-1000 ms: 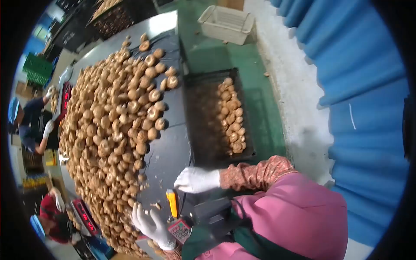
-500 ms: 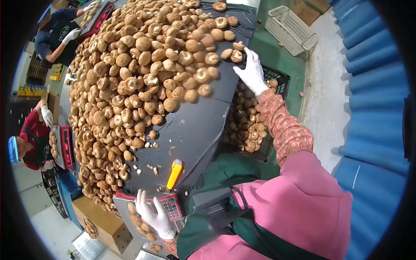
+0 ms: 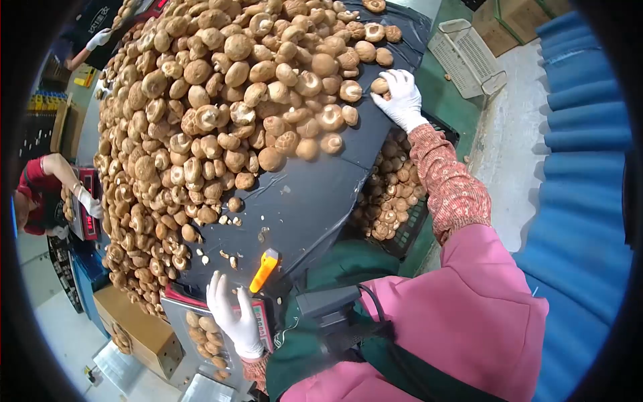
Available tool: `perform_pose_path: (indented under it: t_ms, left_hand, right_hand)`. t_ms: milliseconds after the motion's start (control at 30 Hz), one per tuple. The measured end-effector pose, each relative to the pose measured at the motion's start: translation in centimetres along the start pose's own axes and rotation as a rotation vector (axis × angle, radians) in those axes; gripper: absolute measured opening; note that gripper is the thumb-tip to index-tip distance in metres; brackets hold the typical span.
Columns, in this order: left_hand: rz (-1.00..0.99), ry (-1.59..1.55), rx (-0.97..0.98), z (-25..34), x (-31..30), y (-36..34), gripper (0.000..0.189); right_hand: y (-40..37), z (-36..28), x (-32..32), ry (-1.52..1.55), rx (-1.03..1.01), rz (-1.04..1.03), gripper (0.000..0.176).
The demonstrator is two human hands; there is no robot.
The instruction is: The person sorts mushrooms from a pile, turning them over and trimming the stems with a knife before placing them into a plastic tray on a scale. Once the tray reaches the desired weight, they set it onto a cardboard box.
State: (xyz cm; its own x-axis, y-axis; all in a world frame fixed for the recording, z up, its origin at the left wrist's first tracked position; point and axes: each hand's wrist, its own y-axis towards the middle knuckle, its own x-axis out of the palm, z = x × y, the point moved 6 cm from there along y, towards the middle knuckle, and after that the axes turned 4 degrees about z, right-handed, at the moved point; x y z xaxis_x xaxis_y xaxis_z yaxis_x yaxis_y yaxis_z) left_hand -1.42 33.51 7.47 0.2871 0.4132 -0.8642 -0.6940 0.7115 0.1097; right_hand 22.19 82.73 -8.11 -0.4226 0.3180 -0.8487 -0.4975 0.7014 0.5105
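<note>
My right hand (image 3: 403, 102), in a white glove, is closed around shiitake mushrooms (image 3: 380, 86) at the right edge of the dark-covered table (image 3: 295, 194). A large heap of shiitake (image 3: 201, 120) covers much of that table to its left. My left hand (image 3: 234, 320), also gloved, has its fingers apart and holds nothing. It hovers at the red weighing scale (image 3: 266, 321), partly hiding the keypad. Several shiitake lie in a group (image 3: 206, 338) on the scale's platform beside it. A yellow-orange utility knife (image 3: 264, 269) rests on the table just above the left hand.
Below the table's right side stands a black crate (image 3: 408, 231) holding more shiitake. A pale plastic crate (image 3: 465, 60) lies on the floor farther off. A cardboard box (image 3: 137, 321) is at lower left. Two co-workers with gloved hands are across the heap, near other scales.
My right hand has gone from open beside loose mushrooms to closed around them. My left hand stays spread near the scale. The view has shifted slightly, and a co-worker's arm has lowered towards a scale.
</note>
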Motion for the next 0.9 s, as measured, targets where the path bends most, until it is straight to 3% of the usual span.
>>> perform_pose_path:
  t_ms: [133,200,233,300,367,400,467,533,667,733,767,800,867,900]
  left_hand:
    - [0.014,-0.041,0.038,1.0,-0.2,1.3,0.042]
    - [0.007,-0.149,-0.026,1.6,0.0,2.2,0.040]
    - [-0.007,-0.196,-0.036,1.9,0.1,2.6,0.040]
    - [-0.042,-0.284,0.021,2.5,0.9,3.6,0.038]
    - [-0.101,-0.541,-0.118,2.8,2.7,4.2,0.037]
    - [-0.116,-0.576,-0.044,3.2,3.4,4.3,0.038]
    - [-0.253,-0.812,-0.261,3.3,5.3,4.2,0.043]
    - [-0.222,-1.295,-0.466,4.4,5.3,3.7,0.056]
    - [-0.176,-1.422,-0.499,2.6,4.5,1.3,0.056]
    - [-0.090,-1.613,-0.533,1.2,3.4,-0.1,0.054]
    - [-0.054,-1.710,-0.539,0.7,2.9,-0.8,0.053]
    - [-0.020,-1.812,-0.533,0.3,2.6,-1.2,0.053]
    - [0.046,-2.023,-0.507,-0.5,2.0,-2.1,0.054]
    - [0.077,-2.037,-0.487,-1.1,1.6,-2.6,0.055]
  right_hand:
    - [0.6,1.3,-1.5,0.327,0.303,0.137,0.044]
    - [-0.1,1.8,-0.6,1.365,0.893,-0.080,0.034]
    - [0.0,-0.5,-2.5,1.739,0.912,-0.082,0.028]
    - [0.0,-6.1,-5.5,2.210,1.115,-0.229,0.030]
    - [-1.8,-10.8,-5.9,2.482,1.318,-0.412,0.028]
    - [-1.8,-15.0,-7.5,2.629,1.262,-0.619,0.027]
    - [-4.8,-19.9,-6.7,2.727,1.288,-0.902,0.033]
    - [-6.5,-25.9,-9.0,2.648,1.148,-1.077,0.065]
    - [-9.5,-32.7,-11.1,2.387,0.658,-1.167,0.081]
    - [-10.0,-34.4,-11.4,2.420,0.810,-1.219,0.081]
    - [-10.0,-35.9,-12.3,2.568,0.971,-1.284,0.078]
    - [-10.2,-36.5,-12.0,2.520,1.103,-1.281,0.075]
    - [-11.1,-38.7,-12.8,2.694,1.275,-1.737,0.071]
    - [-11.2,-39.1,-12.9,2.676,1.258,-1.764,0.068]
